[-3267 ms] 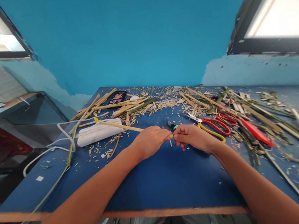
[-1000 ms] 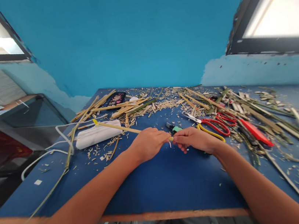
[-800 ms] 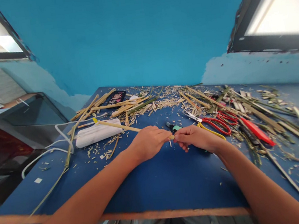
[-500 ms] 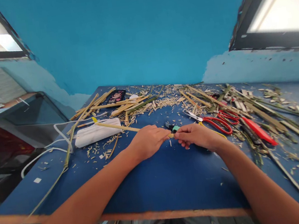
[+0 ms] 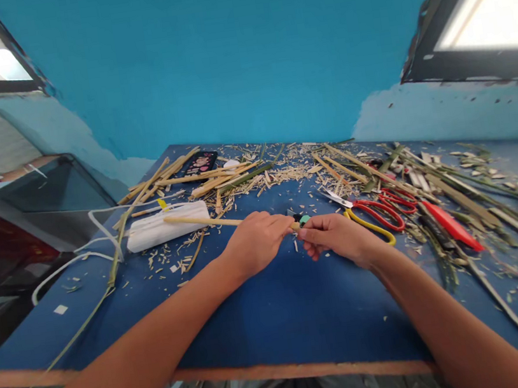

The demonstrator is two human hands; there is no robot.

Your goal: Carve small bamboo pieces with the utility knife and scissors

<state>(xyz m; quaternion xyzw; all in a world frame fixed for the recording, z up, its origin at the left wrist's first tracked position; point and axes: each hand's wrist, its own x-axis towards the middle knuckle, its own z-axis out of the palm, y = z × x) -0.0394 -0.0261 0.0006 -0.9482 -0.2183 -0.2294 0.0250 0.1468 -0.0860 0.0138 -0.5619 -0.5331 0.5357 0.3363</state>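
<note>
My left hand (image 5: 261, 238) is closed around a thin bamboo stick (image 5: 202, 220), whose long end sticks out to the left over a white power strip. The fingers of my right hand (image 5: 330, 235) pinch the stick's short right end, close to my left fingertips. Just behind the right hand lies a black and teal tool (image 5: 301, 218), possibly a cutter, partly hidden. Red-handled scissors (image 5: 380, 214) rest beyond the right hand, beside a yellow loop handle (image 5: 385, 235).
Bamboo strips (image 5: 218, 177) and shavings cover the table's far side. The white power strip (image 5: 167, 226) with its cable (image 5: 64, 266) lies left. Split bamboo pieces (image 5: 466, 197) and a red-handled tool (image 5: 454, 227) lie right. A phone-like dark item (image 5: 200, 162) sits at the back.
The bamboo stick's left end has dipped slightly. Both hands stay at nearly the same spot on the stick, and the camera view has shifted a little.
</note>
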